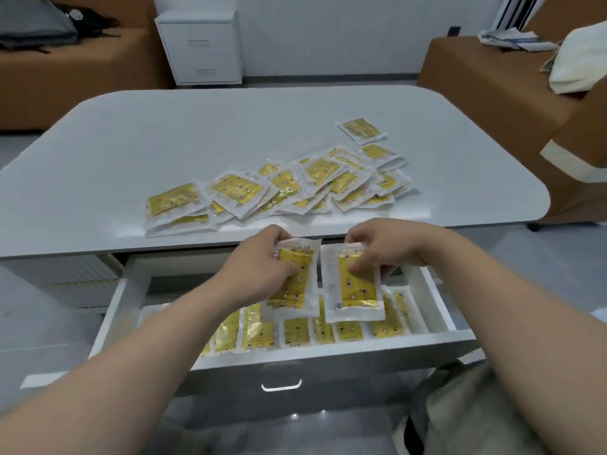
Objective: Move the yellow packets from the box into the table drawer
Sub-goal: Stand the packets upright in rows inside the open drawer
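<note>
While the print on each yellow packet is too blurred to read, the left hand (pixel 259 264) grips one packet (pixel 293 284) and the right hand (pixel 381 249) another (pixel 356 289) above the open drawer (pixel 427 290).

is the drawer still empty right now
No, a row of yellow packets already lies along the front of the open drawer, below the two held by the left hand and right hand.

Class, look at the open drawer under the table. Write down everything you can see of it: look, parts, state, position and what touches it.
The drawer is white, seemingly painted board, with a grey front panel bearing a small metal handle. It is pulled well out from beneath the table. A row of yellow packets lies inside along the front wall. The left hand and right hand each hold a packet above it; neither hand visibly touches the drawer.
</note>
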Available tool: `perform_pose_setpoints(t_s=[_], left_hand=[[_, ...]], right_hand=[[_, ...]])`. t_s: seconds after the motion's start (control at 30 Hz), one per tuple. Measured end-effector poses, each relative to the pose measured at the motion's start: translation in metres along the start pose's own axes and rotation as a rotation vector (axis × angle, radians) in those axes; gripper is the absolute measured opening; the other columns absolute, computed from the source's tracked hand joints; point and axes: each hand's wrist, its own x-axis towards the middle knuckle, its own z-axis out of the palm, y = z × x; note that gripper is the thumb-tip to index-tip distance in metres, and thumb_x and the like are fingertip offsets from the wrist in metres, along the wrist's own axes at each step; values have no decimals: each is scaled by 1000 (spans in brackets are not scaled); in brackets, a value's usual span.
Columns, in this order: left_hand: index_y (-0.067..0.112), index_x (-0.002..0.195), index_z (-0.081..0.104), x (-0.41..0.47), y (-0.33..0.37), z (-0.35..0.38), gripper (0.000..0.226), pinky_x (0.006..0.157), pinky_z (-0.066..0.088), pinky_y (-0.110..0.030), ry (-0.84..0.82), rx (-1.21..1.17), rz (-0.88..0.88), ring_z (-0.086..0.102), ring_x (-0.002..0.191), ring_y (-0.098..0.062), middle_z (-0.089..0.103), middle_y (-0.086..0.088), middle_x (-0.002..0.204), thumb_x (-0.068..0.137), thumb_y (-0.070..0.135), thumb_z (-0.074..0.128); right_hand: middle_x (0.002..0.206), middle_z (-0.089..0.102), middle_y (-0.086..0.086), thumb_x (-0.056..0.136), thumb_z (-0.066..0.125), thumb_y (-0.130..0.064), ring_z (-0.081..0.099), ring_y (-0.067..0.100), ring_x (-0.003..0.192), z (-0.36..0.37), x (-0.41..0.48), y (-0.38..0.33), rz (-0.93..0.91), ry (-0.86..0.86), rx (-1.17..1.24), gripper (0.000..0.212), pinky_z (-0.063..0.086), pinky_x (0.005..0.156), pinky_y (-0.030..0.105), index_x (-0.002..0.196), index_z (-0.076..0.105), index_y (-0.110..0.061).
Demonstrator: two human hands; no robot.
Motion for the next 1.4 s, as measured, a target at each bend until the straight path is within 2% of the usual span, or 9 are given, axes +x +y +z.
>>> perform_pose_setpoints(t_s=[0.1,0.2,0.53,0.67,0.83,0.97,1.1,1.23,1.4], left_hand=[[28,105,57,9,-3,19,21,80,57,-40,-75,-18,-39,67,85,-16,67,4,99,90,17,67],[26,105,58,20,-8,34,21,80,58,-37,-130,-72,-83,68,87,-14,69,4,100,91,16,69],[23,109,59,41,-22,48,23,69,54,-24,-172,-187,-162,69,89,-10,70,5,103,92,14,70],[23,110,60,40,-26,47,23,67,54,-22,-175,-195,-174,70,89,-10,71,5,103,92,13,70],[22,113,60,36,-29,44,26,67,55,-21,-199,-220,-185,70,88,-9,71,5,104,92,10,69],[24,113,60,34,-31,42,27,69,56,-23,-207,-219,-184,69,90,-9,71,5,104,93,8,68],[22,111,60,34,-31,39,26,78,61,-33,-206,-259,-195,72,90,-15,72,1,102,91,8,69],[18,107,61,36,-29,42,26,83,62,-43,-193,-346,-206,73,90,-23,73,-7,103,89,3,71],[16,108,60,37,-26,47,35,77,63,-40,-191,-375,-185,74,88,-24,73,-9,101,82,1,78]], right_hand=[[94,66,-1,86,78,-23,69,16,77,-9,7,19,58,-46,-392,21,55,61,27,86,57,-28],[92,64,-2,85,74,-20,65,18,80,-9,19,40,141,-106,-639,15,50,60,26,90,60,-23],[95,62,-1,84,66,-10,57,15,80,20,47,83,210,-140,-779,13,50,66,25,94,62,-18],[106,64,1,85,68,-21,61,21,95,34,54,88,230,-86,-902,35,54,80,31,120,64,-19],[135,53,11,89,62,-24,50,30,125,44,56,89,251,13,-1077,52,43,106,43,140,50,-19],[133,52,11,83,73,-23,52,30,122,42,51,79,288,-20,-911,68,48,98,39,143,42,-17],[104,58,-5,83,74,-12,58,16,95,32,41,52,146,-45,-572,48,48,75,25,128,58,-19],[109,69,-3,82,74,0,66,15,103,30,31,29,12,-174,96,49,56,89,34,124,60,-20],[103,74,1,83,82,-19,71,23,95,42,37,27,-56,-34,364,45,57,77,32,123,61,-22]])
